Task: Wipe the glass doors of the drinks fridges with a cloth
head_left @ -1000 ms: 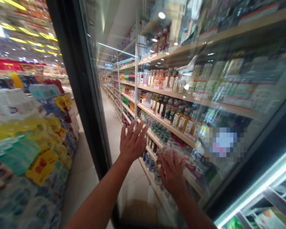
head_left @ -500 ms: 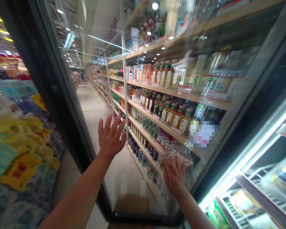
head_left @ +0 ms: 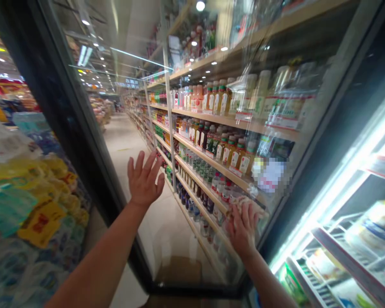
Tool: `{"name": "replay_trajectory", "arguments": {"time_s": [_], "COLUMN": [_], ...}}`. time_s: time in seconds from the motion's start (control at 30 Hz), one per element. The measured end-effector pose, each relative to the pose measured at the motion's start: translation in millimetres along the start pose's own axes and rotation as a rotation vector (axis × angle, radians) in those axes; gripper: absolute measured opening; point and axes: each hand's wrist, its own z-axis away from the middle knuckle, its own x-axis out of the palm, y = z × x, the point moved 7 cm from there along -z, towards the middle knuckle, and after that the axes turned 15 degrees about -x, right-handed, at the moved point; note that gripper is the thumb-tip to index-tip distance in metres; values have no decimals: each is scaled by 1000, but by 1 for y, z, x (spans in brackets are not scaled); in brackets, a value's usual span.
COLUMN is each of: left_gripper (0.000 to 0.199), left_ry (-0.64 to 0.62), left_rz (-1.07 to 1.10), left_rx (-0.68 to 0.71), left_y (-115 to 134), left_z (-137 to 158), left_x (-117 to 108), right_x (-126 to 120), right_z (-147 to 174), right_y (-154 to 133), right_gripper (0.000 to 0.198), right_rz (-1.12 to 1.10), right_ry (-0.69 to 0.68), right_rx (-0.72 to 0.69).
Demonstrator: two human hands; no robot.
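Observation:
A glass door (head_left: 176, 239) in a dark frame stands in front of me, and bottle shelves show through it. My left hand (head_left: 145, 179) lies flat on the left part of the pane, fingers spread, holding nothing. Low on the right part of the glass, my right hand (head_left: 243, 231) presses a crumpled light cloth (head_left: 248, 205) against the pane. The cloth sticks out above and beside the fingertips; the rest is hidden under the hand. A pale label with a blurred patch (head_left: 271, 173) sits on the glass above the cloth.
Shelves with several juice bottles (head_left: 240, 154) are seen through or mirrored in the pane; I cannot tell which. To the right is a lit cooler with wire racks (head_left: 327, 252) of packaged goods. Wrapped bottle packs (head_left: 54, 171) are stacked at left, beside the door frame (head_left: 67, 111).
My right hand and the cloth have shifted a little right across the glass. The left hand stays spread on the pane, and the view has moved slightly.

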Motion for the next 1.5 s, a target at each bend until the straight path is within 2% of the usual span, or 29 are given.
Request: {"name": "replay_trajectory", "arguments": {"time_s": [0.13, 0.2, 0.27, 0.33, 0.43, 0.5, 0.6, 0.67, 0.87, 0.93, 1.1, 1.17, 1.33, 1.4, 1.5], "left_gripper": [61, 61, 61, 61, 54, 48, 45, 45, 49, 52, 65, 67, 60, 59, 61], "left_ry": [-42, -35, -12, 0, -40, -70, -73, -71, -14, 1, 25, 33, 9, 6, 10], "left_rz": [-22, -28, -22, -21, -28, -10, 20, 13, -25, -32, -8, -5, -27, -27, -8], "left_rx": [-54, -49, -24, -15, -76, -122, -149, -160, -70, -43, -3, 9, -8, -5, 7], "left_y": [-3, -2, 2, 3, -2, -5, -6, -6, 2, 4, 8, 9, 7, 7, 8], "left_z": [2, 2, 2, 3, 4, 5, 6, 6, 4, 3, 1, 1, 2, 2, 2], "left_x": [0, -3, -7, -11, -9, -7, -6, -6, -9, -10, -12, -12, -8, -8, -9], "right_x": [-23, -31, -32, -26, -19, -24, -38, -42, -21, -22, -34, -29, -7, -10, -20], "right_z": [-41, -58, -56, -40, -24, -34, -65, -77, -56, -71, -141, -151, -140, -151, -183], "right_y": [44, 60, 58, 44, 31, 44, 77, 84, 29, 27, 44, 28, -42, -48, -38], "right_gripper": [68, 66, 67, 71, 73, 68, 61, 61, 68, 65, 62, 65, 72, 67, 58], "right_rz": [3, -13, -20, -15, -11, -16, -20, -23, -32, -22, 2, 12, -16, -28, -19], "right_ry": [125, 179, 186, 145, 90, 127, 222, 245, 88, 106, 223, 213, 116, 128, 186], "right_rx": [150, 180, 172, 133, 67, 86, 169, 191, 135, 139, 199, 191, 53, 37, 65]}}
